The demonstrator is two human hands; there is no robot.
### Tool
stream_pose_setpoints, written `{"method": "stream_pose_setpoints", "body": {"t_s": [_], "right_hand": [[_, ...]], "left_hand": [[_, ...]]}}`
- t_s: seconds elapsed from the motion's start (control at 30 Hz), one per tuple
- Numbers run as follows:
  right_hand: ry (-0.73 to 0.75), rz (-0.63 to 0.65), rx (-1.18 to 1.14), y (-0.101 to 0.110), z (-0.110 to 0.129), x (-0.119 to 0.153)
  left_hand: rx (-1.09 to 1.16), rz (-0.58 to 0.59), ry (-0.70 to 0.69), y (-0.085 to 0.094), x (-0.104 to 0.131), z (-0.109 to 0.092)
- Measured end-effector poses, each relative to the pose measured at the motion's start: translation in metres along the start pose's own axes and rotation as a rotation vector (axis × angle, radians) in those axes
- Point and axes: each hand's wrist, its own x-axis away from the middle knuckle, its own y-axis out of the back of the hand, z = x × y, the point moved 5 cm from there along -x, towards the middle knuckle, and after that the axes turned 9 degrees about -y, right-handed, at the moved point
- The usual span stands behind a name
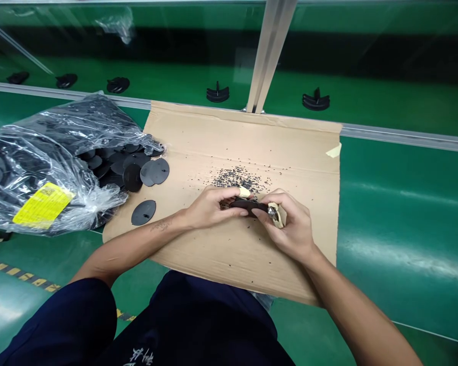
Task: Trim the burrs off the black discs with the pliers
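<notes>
Head view: dark disc [248, 205], one, between rear and near edges of the bench [397, 218]; grip of left hand [213, 206] pinching it, presumably for steadiness; grip of right hand [292, 224] around a metal tool [273, 211], partly hidden; cardboard sheet [198, 256] beneath, apparently catching black crumbs [234, 177].

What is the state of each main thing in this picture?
Left fingers: closed on held disc.
Right fingers: closed around shiny metal object.
Held disc: tilted.
Cardboard: creased, strewn with black bits.
Plastic bag: open, dark discs at its mouth.
Loose disc: flat, apart from the others.
</notes>
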Motion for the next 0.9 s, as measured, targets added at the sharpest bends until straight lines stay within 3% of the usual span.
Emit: {"method": "stream_pose_setpoints", "body": {"t_s": [0.27,0.6,0.9], "right_hand": [[0.093,0.0,0.055,0.001,0.005,0.0],[-0.007,-0.017,-0.084,0.002,0.002,-0.003],[0.003,-0.03,-0.048,0.004,0.004,-0.004]], "left_hand": [[-0.054,-0.003,-0.08,0.002,-0.003,-0.008],[-0.214,-0.071,-0.228,0.006,-0.001,-0.014],[-0.268,-0.13,-0.33,0.01,-0.001,-0.014]]}}
